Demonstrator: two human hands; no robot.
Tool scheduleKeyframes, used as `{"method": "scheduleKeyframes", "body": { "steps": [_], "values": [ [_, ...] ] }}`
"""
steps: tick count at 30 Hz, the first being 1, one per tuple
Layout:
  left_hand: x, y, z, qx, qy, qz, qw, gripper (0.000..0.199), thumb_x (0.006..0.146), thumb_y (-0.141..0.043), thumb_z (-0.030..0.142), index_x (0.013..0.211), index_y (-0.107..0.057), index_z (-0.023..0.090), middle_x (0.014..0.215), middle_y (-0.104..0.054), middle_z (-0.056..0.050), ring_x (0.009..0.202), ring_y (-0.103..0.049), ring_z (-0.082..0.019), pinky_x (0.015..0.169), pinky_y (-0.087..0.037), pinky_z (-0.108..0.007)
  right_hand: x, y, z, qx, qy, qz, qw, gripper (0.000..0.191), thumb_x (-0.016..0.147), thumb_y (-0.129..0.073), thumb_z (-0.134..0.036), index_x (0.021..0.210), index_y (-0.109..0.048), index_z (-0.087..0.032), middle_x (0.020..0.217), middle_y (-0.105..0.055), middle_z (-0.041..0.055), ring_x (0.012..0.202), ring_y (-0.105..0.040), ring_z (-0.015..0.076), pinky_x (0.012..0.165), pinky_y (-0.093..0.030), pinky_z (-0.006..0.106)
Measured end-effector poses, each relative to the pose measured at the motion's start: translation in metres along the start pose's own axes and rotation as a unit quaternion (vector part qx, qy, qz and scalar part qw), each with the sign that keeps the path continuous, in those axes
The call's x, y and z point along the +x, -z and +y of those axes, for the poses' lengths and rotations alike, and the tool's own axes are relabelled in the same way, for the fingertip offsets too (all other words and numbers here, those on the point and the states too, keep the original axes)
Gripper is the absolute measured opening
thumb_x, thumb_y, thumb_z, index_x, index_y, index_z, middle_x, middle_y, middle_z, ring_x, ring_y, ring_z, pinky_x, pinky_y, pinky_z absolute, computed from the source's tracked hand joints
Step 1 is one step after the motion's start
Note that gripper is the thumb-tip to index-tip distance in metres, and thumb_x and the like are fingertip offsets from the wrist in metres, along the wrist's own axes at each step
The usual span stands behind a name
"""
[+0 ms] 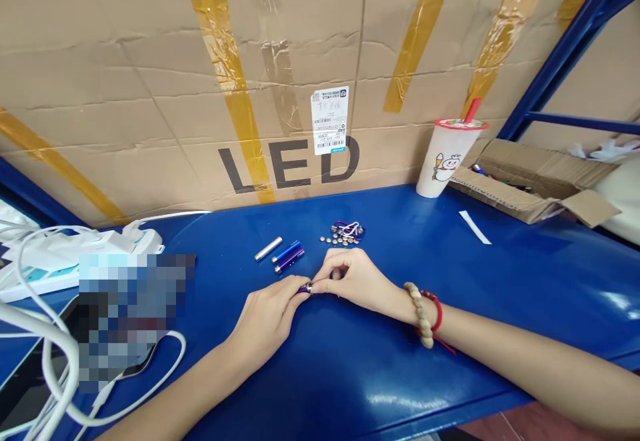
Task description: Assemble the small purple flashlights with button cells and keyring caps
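My left hand is closed round a small purple mini flashlight, and most of its tube is hidden by the fingers. Thumb and forefinger of my right hand pinch at its silvery end; whether they hold a separate small part there I cannot make out. Just beyond lie a silver tube, a blue tube and a purple tube, side by side. Past my right hand are several button cells and a small heap of keychain clips.
A large cardboard box walls off the back of the blue table. At back right stand a drink cup with a straw, a paper strip and an open carton. White cables and a power strip crowd the left.
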State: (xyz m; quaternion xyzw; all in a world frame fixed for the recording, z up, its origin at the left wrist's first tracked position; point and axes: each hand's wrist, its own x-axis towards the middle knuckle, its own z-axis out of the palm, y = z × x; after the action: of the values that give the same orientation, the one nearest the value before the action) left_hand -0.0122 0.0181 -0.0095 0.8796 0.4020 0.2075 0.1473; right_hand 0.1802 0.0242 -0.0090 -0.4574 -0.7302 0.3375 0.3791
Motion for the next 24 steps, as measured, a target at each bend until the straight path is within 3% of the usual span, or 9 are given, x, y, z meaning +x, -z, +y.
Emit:
{"method": "scheduleKeyframes", "body": {
  "steps": [10, 14, 24],
  "values": [
    [-0.0005, -0.0040, -0.0018, 0.023, -0.018, 0.051, 0.998, 0.030, 0.096, -0.033, 0.029, 0.106, -0.061, 0.021, 0.099, -0.070, -0.004, 0.089, -0.067, -0.019, 0.073, -0.053, -0.025, 0.0040, 0.0017, 0.0004, 0.034, -0.008, -0.011, 0.999, 0.016, 0.071, -0.072, -0.034, 0.068, -0.074, -0.018, 0.065, -0.060, -0.0004, 0.053, -0.045, 0.0071, 0.049, -0.036, 0.021],
    [0.0004, -0.0037, -0.0005, 0.008, 0.007, 0.041, 0.999, 0.029, 0.096, -0.034, 0.028, 0.106, -0.060, 0.022, 0.103, -0.069, -0.002, 0.092, -0.066, -0.018, 0.075, -0.052, -0.024, 0.0051, 0.0014, 0.0024, 0.068, -0.029, -0.024, 0.997, 0.023, 0.071, -0.071, -0.038, 0.069, -0.072, -0.015, 0.064, -0.061, 0.0000, 0.048, -0.047, 0.0065, 0.045, -0.037, 0.020],
    [0.0026, -0.0004, 0.0021, -0.019, 0.051, 0.026, 0.998, 0.024, 0.094, -0.038, 0.029, 0.105, -0.058, 0.024, 0.090, -0.069, 0.000, 0.074, -0.065, -0.016, 0.073, -0.050, -0.025, 0.0041, 0.0009, 0.0004, 0.060, -0.042, -0.036, 0.997, 0.033, 0.073, -0.068, -0.045, 0.078, -0.068, -0.012, 0.051, -0.055, -0.0041, 0.040, -0.049, 0.0058, 0.040, -0.037, 0.016]
  ]
}}
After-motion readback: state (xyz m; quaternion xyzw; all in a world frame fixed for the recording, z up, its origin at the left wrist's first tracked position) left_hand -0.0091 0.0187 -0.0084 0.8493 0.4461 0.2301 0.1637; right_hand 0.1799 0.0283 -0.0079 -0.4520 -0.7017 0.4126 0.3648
